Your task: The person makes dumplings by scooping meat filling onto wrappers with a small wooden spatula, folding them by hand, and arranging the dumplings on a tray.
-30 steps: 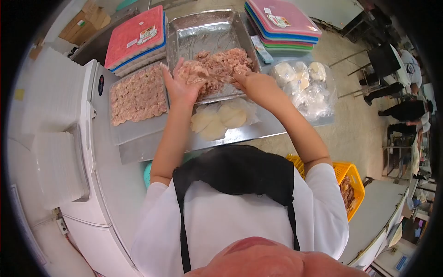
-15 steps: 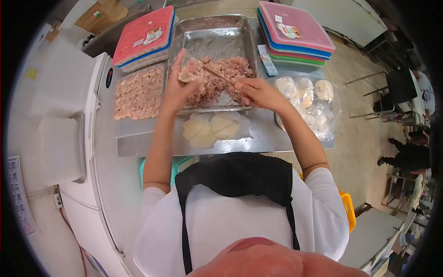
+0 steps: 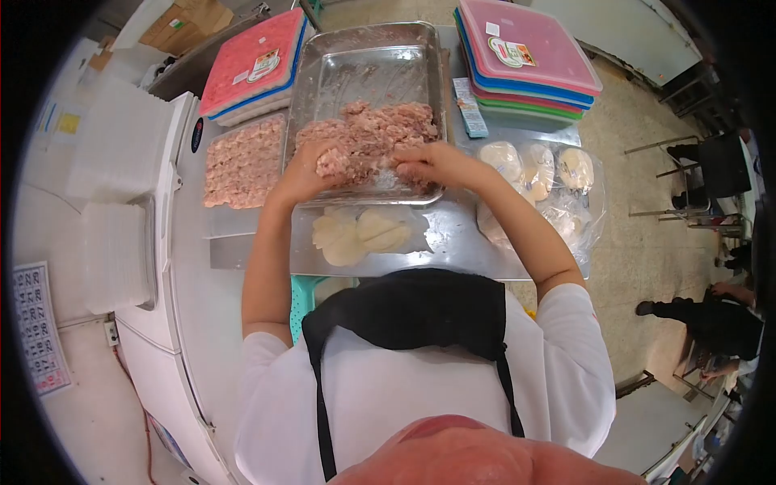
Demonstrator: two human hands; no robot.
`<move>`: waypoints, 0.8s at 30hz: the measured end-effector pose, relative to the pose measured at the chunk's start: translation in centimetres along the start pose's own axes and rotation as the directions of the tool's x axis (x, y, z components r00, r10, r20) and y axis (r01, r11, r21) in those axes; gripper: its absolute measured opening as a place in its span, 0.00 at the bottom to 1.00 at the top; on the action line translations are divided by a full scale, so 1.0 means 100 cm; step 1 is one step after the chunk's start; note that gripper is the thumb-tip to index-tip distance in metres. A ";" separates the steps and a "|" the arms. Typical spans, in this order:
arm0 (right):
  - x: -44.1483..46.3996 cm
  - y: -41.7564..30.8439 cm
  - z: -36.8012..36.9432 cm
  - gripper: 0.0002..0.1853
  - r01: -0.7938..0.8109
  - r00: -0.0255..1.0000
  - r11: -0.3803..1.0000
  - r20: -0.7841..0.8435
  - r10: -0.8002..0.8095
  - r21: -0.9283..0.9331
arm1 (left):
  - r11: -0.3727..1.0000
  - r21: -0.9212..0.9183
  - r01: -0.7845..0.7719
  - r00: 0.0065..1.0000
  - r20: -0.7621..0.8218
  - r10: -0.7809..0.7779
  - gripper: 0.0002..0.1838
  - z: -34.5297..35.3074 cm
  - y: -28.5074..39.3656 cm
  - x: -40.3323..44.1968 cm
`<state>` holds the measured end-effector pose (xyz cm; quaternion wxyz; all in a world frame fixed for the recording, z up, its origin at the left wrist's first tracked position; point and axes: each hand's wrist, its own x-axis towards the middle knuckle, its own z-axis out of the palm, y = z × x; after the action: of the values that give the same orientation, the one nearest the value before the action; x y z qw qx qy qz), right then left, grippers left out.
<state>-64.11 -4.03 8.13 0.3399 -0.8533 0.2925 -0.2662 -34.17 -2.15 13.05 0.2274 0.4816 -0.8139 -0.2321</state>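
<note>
My left hand point(image 3: 301, 179) is cupped around a meat-filled dumpling wrapper point(image 3: 331, 162) at the near left of a deep metal tray point(image 3: 301, 89). Ground meat point(image 3: 388, 123) is heaped across the tray's near half. My right hand point(image 3: 436, 165) dips to the meat's near right side with fingers pinched. The thin wooden stick seen in that hand earlier is hardly visible now, its tip hidden by the meat and fingers. Left of the tray, formed dumplings point(image 3: 244, 162) sit packed in rows in a clear container. Round pale wrappers point(image 3: 364, 234) lie on the near table edge.
Stacked lidded containers stand at back left point(image 3: 252, 65) and back right point(image 3: 529, 48). Bagged stacks of wrappers point(image 3: 541, 186) lie to the right, near a blue-white packet point(image 3: 470, 107). A white freezer point(image 3: 145, 323) borders the left. Another person point(image 3: 703, 315) is far right.
My left hand has lowered from palm raised to cupping the filled wrapper. My right hand has moved away from the left hand's wrapper to the meat, and the stick has dropped from clear view.
</note>
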 end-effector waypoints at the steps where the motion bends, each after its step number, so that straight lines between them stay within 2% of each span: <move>1: 0.002 0.000 -0.005 0.19 0.041 0.999 0.994 -0.030 -0.044 -0.103 | 0.990 -0.068 0.124 0.992 0.016 -0.123 0.27 0.006 -0.009 0.005; 2: 0.000 -0.004 -0.008 0.18 -0.038 0.997 0.971 -0.075 0.021 -0.236 | 0.960 -0.133 0.245 0.970 0.037 -0.242 0.26 0.011 -0.018 0.007; 4: 0.002 -0.050 -0.022 0.17 -0.198 0.975 0.856 -0.184 0.123 -0.477 | 0.927 -0.281 0.248 0.958 -0.073 -0.278 0.24 0.018 -0.020 0.010; 5: 0.002 -0.060 -0.017 0.16 -0.118 0.966 0.898 -0.259 0.005 -0.423 | 0.904 -0.354 0.241 0.946 -0.124 -0.300 0.23 0.021 -0.021 0.010; 8: 0.004 -0.065 0.004 0.15 -0.007 0.986 0.890 -0.149 -0.068 -0.456 | 0.848 -0.466 0.252 0.954 -0.028 -0.298 0.17 0.030 -0.030 0.008; 9: 0.011 -0.041 0.014 0.15 -0.146 0.989 0.893 -0.056 0.135 -0.426 | 0.882 -0.368 0.295 0.943 -0.035 -0.330 0.17 0.030 -0.027 0.006; 11: 0.010 -0.015 0.008 0.17 -0.275 0.954 0.815 -0.036 0.299 -0.509 | 0.914 -0.165 0.370 0.921 -0.067 -0.384 0.19 0.021 -0.009 0.006; 12: 0.007 -0.007 0.003 0.19 -0.334 0.925 0.767 -0.035 0.378 -0.547 | 0.875 -0.261 0.407 0.902 -0.038 -0.431 0.21 0.011 0.012 0.003; 13: 0.002 -0.004 -0.002 0.20 -0.295 0.938 0.800 0.000 0.346 -0.522 | 0.824 -0.348 0.447 0.881 0.011 -0.474 0.23 0.000 0.040 -0.003; 14: 0.001 -0.006 -0.006 0.18 -0.268 0.958 0.829 -0.046 0.282 -0.490 | 0.764 -0.436 0.476 0.860 0.049 -0.508 0.25 -0.005 0.054 -0.002; 17: -0.005 -0.008 -0.019 0.14 -0.228 0.968 0.869 -0.200 0.153 -0.439 | 0.968 -0.212 0.138 0.953 -0.237 -0.188 0.27 0.016 0.012 -0.008; 21: 0.004 0.068 -0.066 0.12 -0.362 0.882 0.835 -0.442 0.162 -0.415 | 0.941 -0.240 0.241 0.880 -0.355 -0.316 0.24 0.043 -0.017 -0.021; 24: 0.002 0.120 -0.075 0.12 -0.438 0.842 0.808 -0.495 0.215 -0.394 | 0.945 -0.215 0.247 0.823 -0.469 -0.321 0.23 0.065 -0.039 -0.025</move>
<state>-72.71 -14.52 4.04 0.0800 -0.7660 0.5636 -0.2987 -34.25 -0.54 5.24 0.4265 0.6233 -0.6274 -0.1895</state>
